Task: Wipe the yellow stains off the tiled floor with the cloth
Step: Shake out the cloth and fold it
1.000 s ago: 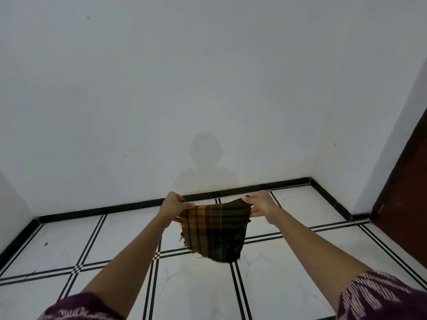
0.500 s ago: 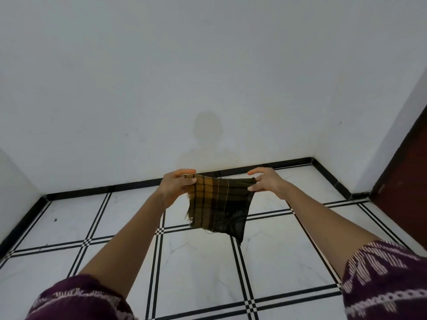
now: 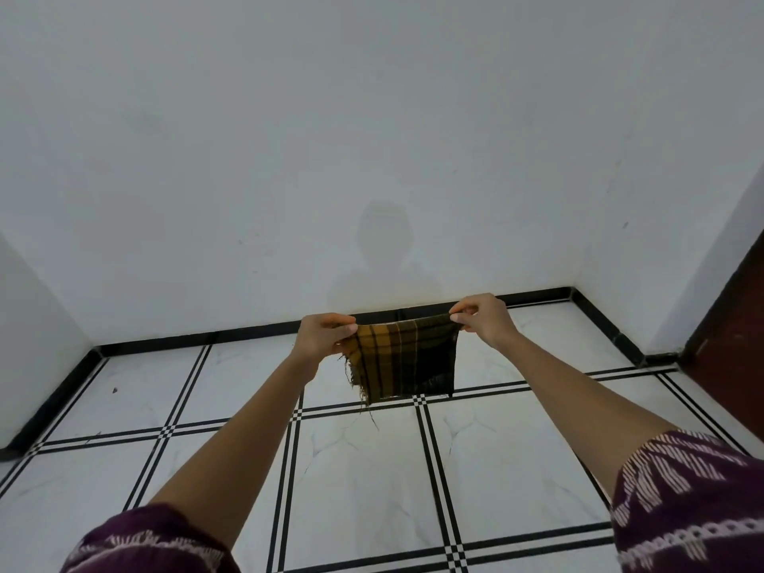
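- Since half a second ago, both hands have been drawing the cloth taut and square, so its top edge is now running nearly straight between them, and the hands are sitting a little farther apart.
- White plastered wall (image 3: 372,117) is filling the upper view, carrying a faint shadow of a head and shoulders (image 3: 386,258) just above the black skirting strip (image 3: 248,335).
- White marble-look tiled floor with black double lines (image 3: 355,481) is spreading below; no yellow stains are clearly showing on it.
- Dark red-brown door (image 3: 727,332) is standing at the right edge.
- Two maroon patterned sleeves (image 3: 690,502) are framing the bottom corners.
- Yellow-and-black plaid cloth with a frayed left edge (image 3: 403,359) is hanging in the air above the floor, well clear of the tiles.
- Left hand (image 3: 322,337) is pinching the cloth's upper left corner.
- Right hand (image 3: 481,320) is pinching the upper right corner between thumb and fingertips.
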